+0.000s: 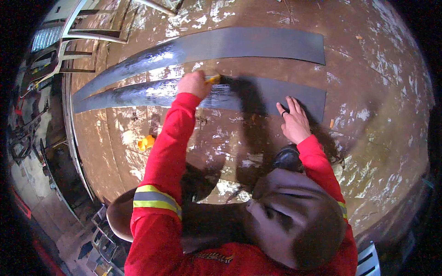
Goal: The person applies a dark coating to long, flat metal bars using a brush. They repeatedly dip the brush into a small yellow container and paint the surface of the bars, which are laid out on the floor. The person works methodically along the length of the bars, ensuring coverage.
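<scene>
Left hand (194,84) closed around a yellow-handled brush (216,79), bristles down on the nearer grey strip (193,94), which runs long-axis left to right across the brown, paint-flecked board (368,92) just ahead of both arms. Right hand (294,122) open, fingers spread flat, pressing the dry matt right end of that same strip, while the stretch left of the brush shines wet. Second, longer strip (230,43) lying parallel and farther off, out of touch of either hand; small yellow object (146,142) resting nearer, left of the left sleeve.

2 strips (258,43) on board (368,138), prob.
</scene>
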{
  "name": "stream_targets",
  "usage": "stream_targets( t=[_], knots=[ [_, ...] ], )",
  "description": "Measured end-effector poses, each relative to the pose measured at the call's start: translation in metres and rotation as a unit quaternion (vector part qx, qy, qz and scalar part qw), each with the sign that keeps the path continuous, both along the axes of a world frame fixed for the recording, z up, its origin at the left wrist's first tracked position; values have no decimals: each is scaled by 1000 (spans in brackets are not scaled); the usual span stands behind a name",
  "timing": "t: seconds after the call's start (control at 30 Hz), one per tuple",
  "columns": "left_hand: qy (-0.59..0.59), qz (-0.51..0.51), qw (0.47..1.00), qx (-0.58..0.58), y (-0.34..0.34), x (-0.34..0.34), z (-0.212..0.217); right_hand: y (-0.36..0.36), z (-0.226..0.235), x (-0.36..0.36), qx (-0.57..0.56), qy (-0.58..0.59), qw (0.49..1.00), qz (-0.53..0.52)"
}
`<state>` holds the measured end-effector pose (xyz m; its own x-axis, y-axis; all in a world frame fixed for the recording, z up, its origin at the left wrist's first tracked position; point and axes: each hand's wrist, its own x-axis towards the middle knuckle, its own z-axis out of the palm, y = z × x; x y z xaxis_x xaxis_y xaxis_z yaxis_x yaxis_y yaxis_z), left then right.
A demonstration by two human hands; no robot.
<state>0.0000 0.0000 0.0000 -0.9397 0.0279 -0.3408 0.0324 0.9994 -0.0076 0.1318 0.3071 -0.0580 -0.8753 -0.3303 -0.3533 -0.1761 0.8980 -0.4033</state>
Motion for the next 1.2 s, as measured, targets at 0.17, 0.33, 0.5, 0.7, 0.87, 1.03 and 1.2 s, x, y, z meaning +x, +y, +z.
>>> stream_targets(
  t=[0.17,0.33,0.5,0.7,0.87,1.03,1.2],
  knots=[
    [-51,-27,994,89,93,3,-2,10,-8,3,-16,34,999,-10],
    [-67,-24,986,147,78,-12,-3,9,-1,3,-16,24,1000,-8],
    [-83,47,992,-79,-13,-17,17,10,-6,4,-15,35,999,-9],
    [-23,14,996,-81,-8,-2,7,5,-8,6,-19,42,999,-17],
    [-50,-35,990,124,68,16,-3,7,-10,7,-17,46,999,-12],
    [-66,21,992,109,3,17,-9,6,-7,6,-23,41,999,-15],
    [-71,83,982,-154,-55,14,35,7,-8,7,-23,32,999,-19]
  ],
)
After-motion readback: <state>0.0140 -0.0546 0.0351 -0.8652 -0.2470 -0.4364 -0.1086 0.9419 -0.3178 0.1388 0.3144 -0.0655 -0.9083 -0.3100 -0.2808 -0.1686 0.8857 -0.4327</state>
